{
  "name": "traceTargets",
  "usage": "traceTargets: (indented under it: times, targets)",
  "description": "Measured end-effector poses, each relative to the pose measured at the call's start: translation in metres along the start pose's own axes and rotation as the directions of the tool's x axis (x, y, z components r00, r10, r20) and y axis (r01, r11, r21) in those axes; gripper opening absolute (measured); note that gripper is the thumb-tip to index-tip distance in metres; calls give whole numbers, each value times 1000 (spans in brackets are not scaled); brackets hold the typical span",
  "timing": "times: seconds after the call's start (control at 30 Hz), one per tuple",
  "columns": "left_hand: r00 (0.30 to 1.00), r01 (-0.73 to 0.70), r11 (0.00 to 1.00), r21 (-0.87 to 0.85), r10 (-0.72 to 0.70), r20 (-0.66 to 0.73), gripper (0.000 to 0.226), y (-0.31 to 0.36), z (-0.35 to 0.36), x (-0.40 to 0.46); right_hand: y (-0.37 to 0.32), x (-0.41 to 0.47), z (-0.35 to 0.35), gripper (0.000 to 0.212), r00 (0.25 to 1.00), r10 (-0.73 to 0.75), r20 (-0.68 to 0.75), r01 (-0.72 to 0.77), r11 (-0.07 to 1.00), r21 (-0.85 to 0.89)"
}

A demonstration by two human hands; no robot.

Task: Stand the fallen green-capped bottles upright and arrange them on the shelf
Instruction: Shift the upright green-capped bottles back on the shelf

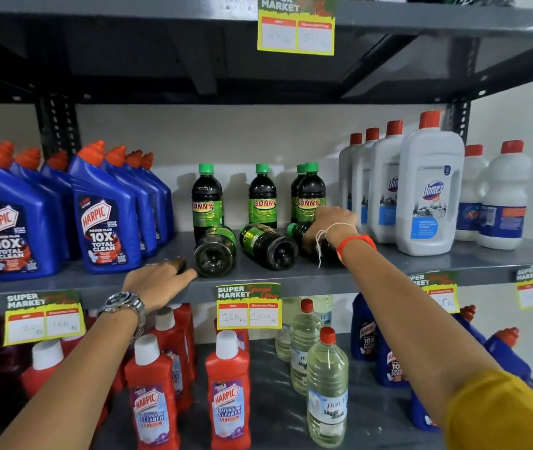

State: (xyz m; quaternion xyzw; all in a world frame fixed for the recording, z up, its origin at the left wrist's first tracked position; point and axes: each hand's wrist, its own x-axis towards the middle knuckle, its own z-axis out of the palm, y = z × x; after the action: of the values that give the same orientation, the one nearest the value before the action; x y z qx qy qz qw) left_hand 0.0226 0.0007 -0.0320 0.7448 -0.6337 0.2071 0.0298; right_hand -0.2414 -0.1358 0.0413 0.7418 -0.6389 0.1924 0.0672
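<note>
Two bare forearms reach from the near edge toward the middle shelf point(421, 254) of a grey store rack. On it, three dark green-capped bottles lie on their sides with their bases toward the viewer: the left fallen bottle point(215, 251), the middle fallen bottle point(268, 246) and the right fallen bottle point(304, 237). Just behind them stand four upright green-capped bottles point(207, 199) in a loose row. The right hand point(335, 222) is closed over the right fallen bottle, its fingers wrapped around the body and mostly hidden behind it. The left hand point(158, 282) rests at the shelf's near edge, fingers loosely together and extended, the tips touching or just beside the base of the left fallen bottle. Blue toilet-cleaner bottles point(102, 216) crowd the left, white bleach bottles point(430, 190) the right. Risks, as I judge them: tipping the held bottle up could swing its cap into the standing ones right behind and topple them; the round fallen bottles could roll off the near edge if nudged; the right elbow is close to the white bottles.
</note>
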Motion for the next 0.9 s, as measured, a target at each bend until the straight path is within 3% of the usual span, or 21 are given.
traceTargets:
  times: [0.13, 0.27, 0.47, 0.6, 0.77, 0.83, 0.9]
  targets:
    - [1000, -9, 1000, -23, 8, -25, 43, -2, 4, 3, 7, 4, -13, 65, 992, 44, -117, -8, 954, 299]
    - [999, -29, 999, 20, 30, -31, 43, -3, 7, 4, 4, 6, -26, 66, 943, 136, -305, 91, 774, 626]
    - [992, -15, 999, 31, 18, -121, 65, 1, 6, -1, 2, -8, -12, 81, 873, 238, -426, 249, 533, 809]
    - [990, -8, 1000, -21, 5, -139, 86, 1, 8, -1, 10, -17, 12, 83, 890, 217, -400, 237, 529, 815]
    - [986, -7, 997, -83, -7, -169, 85, -2, 10, 0, 22, -11, 22, 88, 934, 133, -333, 230, 490, 841]
    - [983, 8, 995, -103, -27, -182, 71, -1, 11, -1, 22, -11, 22, 93, 938, 123, -325, 219, 517, 828]
    - [977, 50, 989, -141, -78, -199, 50, 0, 11, -1, 18, -15, 23, 103, 934, 135, -330, 171, 643, 747]
